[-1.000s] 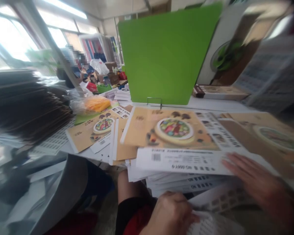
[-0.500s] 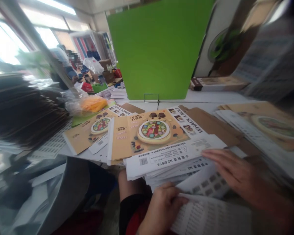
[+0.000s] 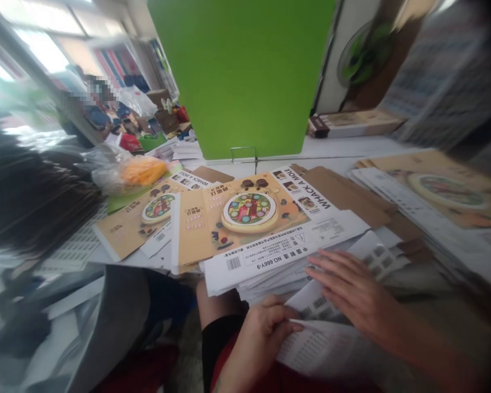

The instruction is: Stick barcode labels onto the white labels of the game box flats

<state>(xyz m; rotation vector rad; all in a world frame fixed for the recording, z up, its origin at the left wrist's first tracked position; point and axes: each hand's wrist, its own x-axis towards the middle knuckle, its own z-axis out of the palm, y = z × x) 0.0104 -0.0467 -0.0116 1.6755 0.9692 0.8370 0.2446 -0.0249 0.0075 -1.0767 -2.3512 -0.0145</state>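
Observation:
My left hand [image 3: 268, 327] is closed in a pinch on the edge of a white sticker sheet [image 3: 323, 346], which bends over my lap. A strip with dark barcode-like labels [image 3: 319, 308] lies just beyond the pinch. My right hand [image 3: 347, 289] rests with fingers stretched out across the strip and the near white flap of a flat printed carton [image 3: 249, 218]. That carton lies on top of a stack of flat cartons, with a round game picture and "WHACK A MOLE" printed on it. Whether a label sticks to my right fingers is hidden.
More flat cartons lie to the left [image 3: 135, 224] and right [image 3: 445, 191]. A green board [image 3: 241, 82] stands upright behind. At the left are an orange bag [image 3: 143, 170], a dark stack of cardboard [image 3: 28, 196] and a grey bin [image 3: 102, 322] with paper scraps.
My right hand has moved left from the flap's right end, closer to my left hand. My left hand keeps its pinch on the sheet. The whole view has shifted slightly.

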